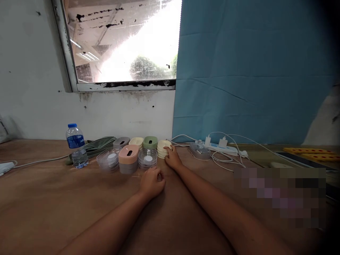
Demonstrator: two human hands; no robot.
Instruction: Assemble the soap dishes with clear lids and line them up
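My right hand (173,158) reaches forward, its fingers against the right side of a stack of cream-coloured containers (160,151). Nearer to me, my left hand (152,183) rests loosely curled on the table, and nothing shows in the gap between thumb and fingers. Just beyond it stands a stack of clear plastic trays (148,163). A pink-and-grey box (128,163) with a dark slot on top is to the left of these. More clear trays (107,162) sit further left. Behind are stacked grey (121,142), cream (136,142) and green (150,141) pieces with rounded corners.
A water bottle (76,145) with a blue cap stands at the left beside a green pouch (98,147). Right of the stacks lie a grey and clear piece (199,151), a white power strip (223,148) and loose cables. Part of the right side is pixelated.
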